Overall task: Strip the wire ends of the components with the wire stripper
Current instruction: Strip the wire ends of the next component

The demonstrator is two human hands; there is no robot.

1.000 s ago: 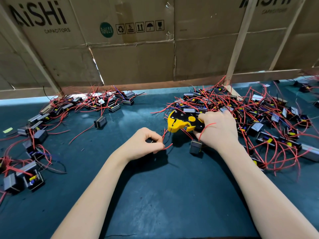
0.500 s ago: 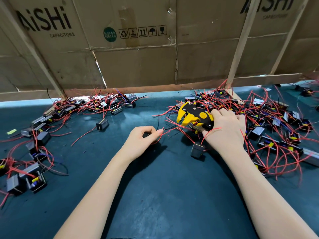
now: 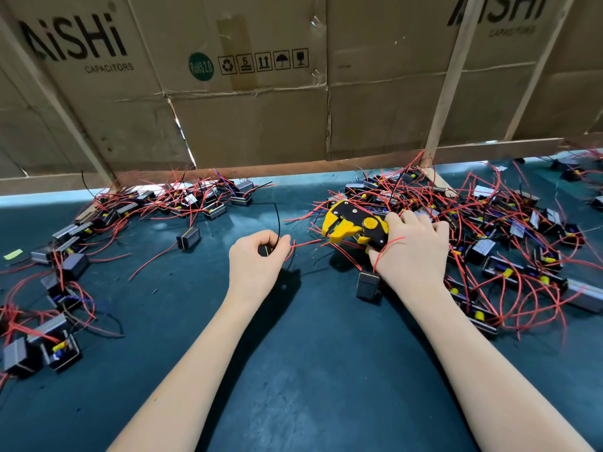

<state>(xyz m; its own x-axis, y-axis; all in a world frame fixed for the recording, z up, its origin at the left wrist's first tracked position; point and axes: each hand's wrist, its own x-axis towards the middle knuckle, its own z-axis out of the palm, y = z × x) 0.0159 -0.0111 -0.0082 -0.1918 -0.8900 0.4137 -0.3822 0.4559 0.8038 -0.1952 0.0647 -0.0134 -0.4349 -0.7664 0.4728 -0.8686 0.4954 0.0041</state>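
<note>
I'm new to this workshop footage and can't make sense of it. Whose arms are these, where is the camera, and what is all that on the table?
There is no machine here: a person works with bare hands, and the single camera sits on their head, looking forward and down. The right hand grips a yellow and black wire stripper, its jaws pointing left. The left hand pinches a thin black wire and red wire between curled fingers, apart from the tool. On the dark green table lie two heaps of small boxy components with red leads, one heap at the left, a bigger one at the right. Cardboard boxes stand behind.
</note>
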